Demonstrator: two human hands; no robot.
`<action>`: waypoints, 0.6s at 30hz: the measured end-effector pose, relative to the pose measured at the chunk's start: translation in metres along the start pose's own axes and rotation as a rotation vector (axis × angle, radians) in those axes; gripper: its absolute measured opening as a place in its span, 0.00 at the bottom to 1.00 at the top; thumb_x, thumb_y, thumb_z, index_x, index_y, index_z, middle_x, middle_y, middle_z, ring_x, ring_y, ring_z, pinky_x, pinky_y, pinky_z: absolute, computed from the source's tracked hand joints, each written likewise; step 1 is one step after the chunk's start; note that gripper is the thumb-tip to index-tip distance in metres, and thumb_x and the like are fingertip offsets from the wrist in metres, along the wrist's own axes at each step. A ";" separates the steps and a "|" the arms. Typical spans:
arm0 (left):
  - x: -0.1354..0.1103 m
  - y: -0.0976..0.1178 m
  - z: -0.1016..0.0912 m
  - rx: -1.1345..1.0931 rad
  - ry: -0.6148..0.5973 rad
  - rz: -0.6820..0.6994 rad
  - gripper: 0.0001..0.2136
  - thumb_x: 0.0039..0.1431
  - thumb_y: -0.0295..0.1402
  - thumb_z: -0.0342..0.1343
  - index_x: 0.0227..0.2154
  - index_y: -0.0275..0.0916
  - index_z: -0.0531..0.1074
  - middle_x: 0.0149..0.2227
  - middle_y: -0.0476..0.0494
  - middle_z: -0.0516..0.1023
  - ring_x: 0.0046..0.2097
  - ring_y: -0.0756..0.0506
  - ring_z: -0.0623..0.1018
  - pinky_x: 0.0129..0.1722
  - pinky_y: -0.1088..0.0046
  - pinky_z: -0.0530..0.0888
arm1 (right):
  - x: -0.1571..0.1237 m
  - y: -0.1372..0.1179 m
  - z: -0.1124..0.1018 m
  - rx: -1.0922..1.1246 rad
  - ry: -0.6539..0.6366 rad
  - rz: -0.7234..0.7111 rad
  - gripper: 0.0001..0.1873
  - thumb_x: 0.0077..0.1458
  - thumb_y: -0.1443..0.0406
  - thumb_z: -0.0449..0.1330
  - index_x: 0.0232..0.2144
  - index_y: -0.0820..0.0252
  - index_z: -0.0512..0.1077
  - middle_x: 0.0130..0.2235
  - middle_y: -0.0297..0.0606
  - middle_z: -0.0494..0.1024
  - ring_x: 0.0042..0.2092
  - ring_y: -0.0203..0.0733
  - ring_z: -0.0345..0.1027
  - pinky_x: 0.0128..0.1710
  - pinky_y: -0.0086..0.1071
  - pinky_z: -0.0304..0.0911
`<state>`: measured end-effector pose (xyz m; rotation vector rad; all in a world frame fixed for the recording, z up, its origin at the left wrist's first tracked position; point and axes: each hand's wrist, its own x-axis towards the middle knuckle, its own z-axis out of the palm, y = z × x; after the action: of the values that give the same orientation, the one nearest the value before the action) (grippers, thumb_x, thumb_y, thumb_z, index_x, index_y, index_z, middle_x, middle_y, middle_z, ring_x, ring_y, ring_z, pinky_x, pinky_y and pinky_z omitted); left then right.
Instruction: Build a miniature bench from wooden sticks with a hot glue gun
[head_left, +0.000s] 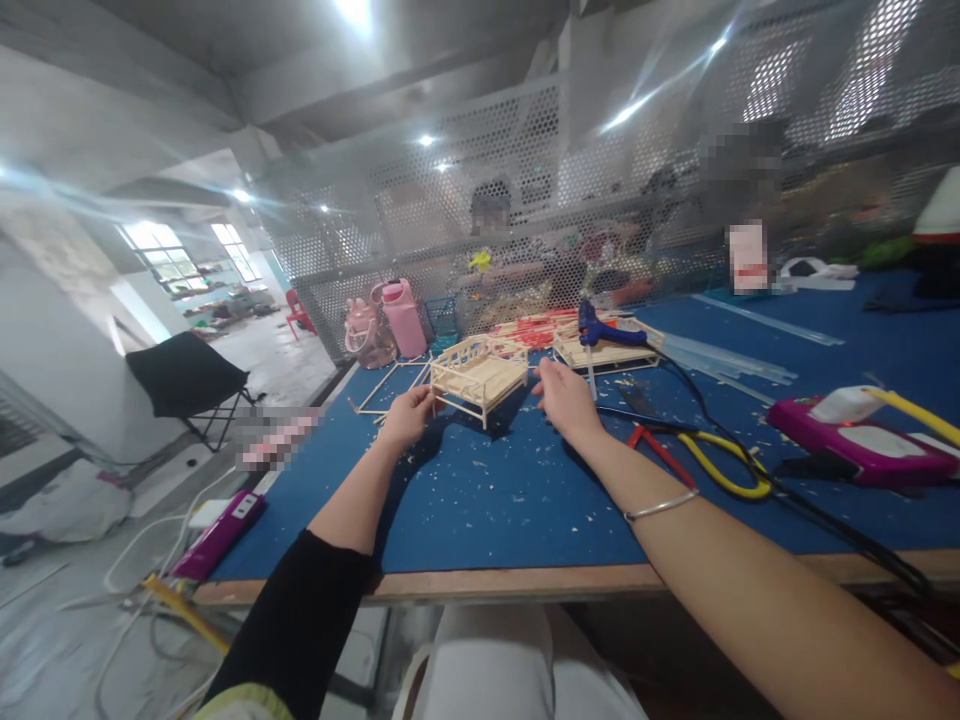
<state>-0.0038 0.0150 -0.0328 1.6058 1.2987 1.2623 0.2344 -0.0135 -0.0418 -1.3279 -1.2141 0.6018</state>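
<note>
Through the head camera I watch the small wooden frame (484, 378) at the middle of the blue tabletop (480, 510), between my two hands. My left hand (407, 420) has a narrow grip, thumb and fingers pinching the frame at its left end, low by a corner post. My right hand (568, 400) is just beside the frame's right end, fingers bent and close together; I cannot tell whether that grip holds anything. Beyond the right hand I see a blue glue gun (611, 332), which overlaps a second frame (570, 352) in my view. Red sticks (525, 330) lie in a heap behind the two frames, and clear rods (724, 362) lie off to the right. Nearer me on that side are a yellow handle (716, 475) and a purple power strip (862, 440). A pink bottle (405, 318) stands near the tabletop's far left corner, scraps scattered before it.
</note>
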 end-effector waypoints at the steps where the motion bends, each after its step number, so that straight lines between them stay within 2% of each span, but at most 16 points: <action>1: -0.002 0.003 0.000 -0.035 -0.019 -0.002 0.18 0.40 0.48 0.64 0.27 0.37 0.75 0.27 0.45 0.78 0.33 0.46 0.77 0.39 0.69 0.72 | 0.003 0.001 -0.001 0.004 0.037 -0.001 0.22 0.58 0.51 0.45 0.31 0.60 0.70 0.30 0.43 0.76 0.34 0.47 0.72 0.37 0.38 0.63; 5: -0.009 0.012 0.002 -0.151 -0.080 -0.023 0.23 0.36 0.52 0.64 0.29 0.37 0.74 0.29 0.45 0.79 0.34 0.46 0.77 0.40 0.68 0.72 | 0.008 -0.001 -0.006 0.057 0.085 -0.033 0.28 0.56 0.48 0.47 0.46 0.66 0.67 0.45 0.51 0.75 0.48 0.51 0.67 0.48 0.42 0.60; 8: -0.013 0.014 0.005 -0.191 -0.092 -0.043 0.24 0.35 0.52 0.65 0.29 0.36 0.75 0.30 0.43 0.79 0.33 0.46 0.77 0.39 0.67 0.72 | 0.005 -0.006 -0.007 0.133 -0.016 -0.126 0.30 0.56 0.46 0.47 0.49 0.63 0.68 0.47 0.47 0.75 0.50 0.47 0.67 0.49 0.37 0.60; 12: -0.013 0.011 0.006 -0.196 -0.052 -0.061 0.22 0.37 0.49 0.66 0.28 0.35 0.76 0.28 0.42 0.79 0.31 0.46 0.77 0.35 0.69 0.73 | 0.000 -0.008 -0.006 0.190 -0.199 -0.248 0.28 0.57 0.48 0.45 0.47 0.59 0.70 0.44 0.41 0.78 0.49 0.45 0.68 0.48 0.36 0.62; 15: -0.009 0.007 0.006 -0.170 0.016 -0.069 0.19 0.41 0.46 0.65 0.29 0.34 0.76 0.25 0.44 0.78 0.27 0.48 0.76 0.31 0.71 0.72 | 0.001 -0.004 -0.005 0.109 -0.150 -0.202 0.25 0.56 0.50 0.46 0.40 0.61 0.73 0.38 0.40 0.79 0.45 0.46 0.69 0.44 0.36 0.63; 18: -0.003 0.004 0.005 -0.130 0.141 -0.067 0.16 0.47 0.44 0.61 0.31 0.35 0.75 0.24 0.47 0.76 0.25 0.51 0.73 0.27 0.75 0.69 | 0.002 0.004 -0.002 0.015 -0.071 -0.151 0.21 0.56 0.53 0.46 0.34 0.60 0.71 0.32 0.39 0.77 0.39 0.46 0.69 0.40 0.36 0.62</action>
<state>0.0016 0.0110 -0.0313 1.3932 1.3153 1.4093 0.2378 -0.0111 -0.0447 -1.1984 -1.3520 0.5533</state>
